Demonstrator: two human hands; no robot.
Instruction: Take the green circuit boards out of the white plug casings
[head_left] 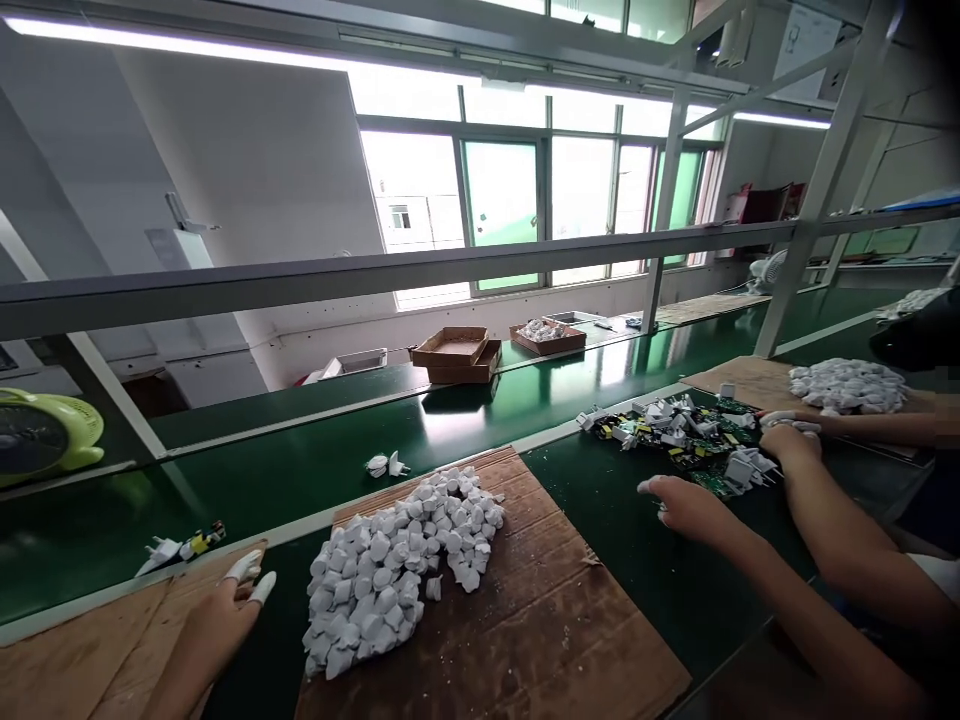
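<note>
My left hand (223, 612), with white finger covers on its fingertips, is at the lower left over a brown cardboard sheet (90, 640). Its thumb and index finger are apart, and I see nothing between them. To its right, a heap of small white blocky pieces (390, 570) lies on another cardboard sheet (540, 610). My right hand (682, 508) hovers over the green surface, left of a pile of green circuit boards and white plug parts (690, 430). Its index finger points left, apart from the thumb; it appears to hold nothing.
A co-worker's hands (791, 437) reach the board pile from the right. Beyond them is another white heap (847, 385). Shallow brown trays (454, 347) stand at the back. A metal rail (465, 265) crosses above the bench; a green fan (56, 430) is at left.
</note>
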